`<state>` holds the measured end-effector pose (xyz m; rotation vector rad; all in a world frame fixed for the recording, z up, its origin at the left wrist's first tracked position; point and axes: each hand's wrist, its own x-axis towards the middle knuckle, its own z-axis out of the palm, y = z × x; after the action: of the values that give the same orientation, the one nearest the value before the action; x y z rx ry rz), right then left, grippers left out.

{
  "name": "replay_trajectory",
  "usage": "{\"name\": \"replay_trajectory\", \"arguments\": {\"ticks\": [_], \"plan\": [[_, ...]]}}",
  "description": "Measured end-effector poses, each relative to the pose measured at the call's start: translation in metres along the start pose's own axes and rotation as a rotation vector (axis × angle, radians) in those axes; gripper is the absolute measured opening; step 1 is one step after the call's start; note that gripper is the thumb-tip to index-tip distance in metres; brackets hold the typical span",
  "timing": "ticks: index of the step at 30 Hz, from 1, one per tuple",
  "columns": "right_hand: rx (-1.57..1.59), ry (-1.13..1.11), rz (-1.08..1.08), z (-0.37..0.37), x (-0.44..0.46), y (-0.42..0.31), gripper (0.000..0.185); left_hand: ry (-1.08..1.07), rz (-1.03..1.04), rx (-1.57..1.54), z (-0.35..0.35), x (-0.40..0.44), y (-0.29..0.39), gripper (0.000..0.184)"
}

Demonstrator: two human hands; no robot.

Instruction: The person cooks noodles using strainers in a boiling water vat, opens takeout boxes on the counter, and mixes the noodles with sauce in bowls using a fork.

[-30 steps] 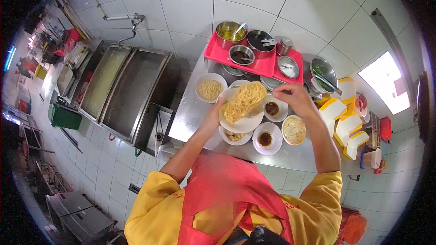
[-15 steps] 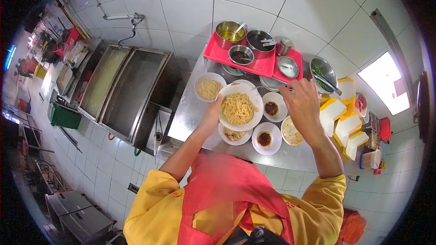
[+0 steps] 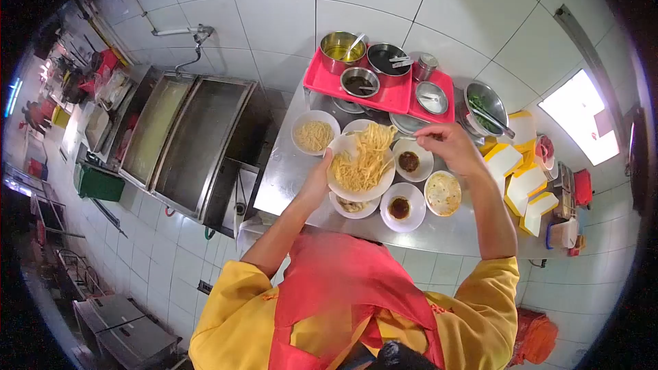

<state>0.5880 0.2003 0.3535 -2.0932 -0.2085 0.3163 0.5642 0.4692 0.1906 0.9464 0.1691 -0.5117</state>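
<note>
My left hand (image 3: 317,183) is closed on the left rim of a white bowl (image 3: 336,190) of noodles, tilted above the table. A clump of noodles (image 3: 375,142) is raised out of it toward the far right rim. Right of the clump, my right hand (image 3: 447,146) is closed on a thin utensil whose kind I cannot make out. Under the held bowl, another white bowl (image 3: 353,214) with pale food is partly hidden. Two bowls with dark sauce, one nearer (image 3: 399,225) and one farther (image 3: 424,173), stand to the right, beside a stained bowl (image 3: 452,203).
A bowl of plain noodles (image 3: 316,131) stands at the left of the metal table (image 3: 281,188). Red trays (image 3: 394,101) with sauce pots are at the back. A steel bowl of greens (image 3: 483,104) and yellow-white cartons (image 3: 524,188) are at right. Metal basins (image 3: 195,147) stand far left.
The noodles, lying in the bowl before, are now partly lifted in a clump at its far side. The held bowl has tilted. My right hand has shifted slightly left.
</note>
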Motion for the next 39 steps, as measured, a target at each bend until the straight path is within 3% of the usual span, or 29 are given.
{"name": "replay_trajectory", "arguments": {"ticks": [3, 7, 9, 10, 13, 14, 16, 18, 19, 21, 22, 24, 31, 36, 38, 39], "plan": [[-0.036, 0.082, -0.093, -0.002, -0.010, -0.025, 0.022, -0.018, -0.021, 0.022, -0.001, 0.004, -0.003, 0.061], [-0.041, 0.034, -0.049, 0.005, -0.013, -0.019, 0.018, -0.034, 0.015, 0.003, 0.011, 0.000, 0.004, 0.061], [-1.173, 0.265, -0.531, 0.012, -0.020, -0.020, 0.013, -0.019, 0.025, 0.000, 0.017, -0.004, 0.013, 0.060], [-1.263, 0.451, -0.633, 0.014, -0.019, -0.020, 0.012, -0.003, 0.052, 0.043, 0.018, -0.006, 0.016, 0.060], [-1.198, 0.536, -0.590, 0.012, -0.029, -0.043, 0.010, 0.002, 0.110, 0.090, 0.016, -0.003, 0.015, 0.061], [-1.197, 0.536, -0.585, 0.015, -0.026, -0.035, 0.010, -0.011, 0.140, 0.099, 0.013, 0.000, 0.013, 0.061], [-1.305, 0.118, -0.352, 0.030, -0.013, 0.001, 0.011, 0.000, 0.115, 0.121, 0.011, 0.005, 0.008, 0.062], [-0.761, 0.085, -0.314, 0.056, -0.003, 0.035, 0.015, 0.008, 0.096, 0.144, 0.009, 0.009, 0.002, 0.063], [-0.765, 0.086, -0.318, 0.057, 0.003, 0.050, 0.015, -0.002, 0.094, 0.189, 0.008, 0.011, 0.000, 0.063], [-0.282, -0.050, -0.123, 0.049, 0.012, 0.065, 0.021, -0.008, 0.105, 0.226, 0.007, 0.010, -0.001, 0.063], [-0.283, -0.052, -0.127, 0.042, 0.011, 0.066, 0.021, 0.017, 0.060, 0.165, 0.005, 0.007, -0.001, 0.063], [-0.033, -0.077, 0.097, 0.026, 0.010, 0.059, 0.022, 0.040, 0.016, 0.107, 0.002, 0.005, 0.004, 0.063], [0.090, 0.099, -0.005, -0.004, -0.010, -0.012, 0.021, -0.026, 0.032, 0.005, -0.009, 0.012, -0.004, 0.061], [0.069, 0.121, -0.118, 0.002, -0.011, -0.015, 0.023, -0.038, 0.027, -0.021, 0.007, 0.006, 0.004, 0.061], [-0.224, 0.035, -0.174, 0.011, -0.008, 0.000, 0.019, -0.035, -0.008, -0.018, 0.012, 0.003, 0.008, 0.062], [-0.225, 0.035, -0.172, 0.014, -0.013, -0.001, 0.019, -0.036, -0.009, -0.019, 0.013, 0.001, 0.010, 0.062]]}}
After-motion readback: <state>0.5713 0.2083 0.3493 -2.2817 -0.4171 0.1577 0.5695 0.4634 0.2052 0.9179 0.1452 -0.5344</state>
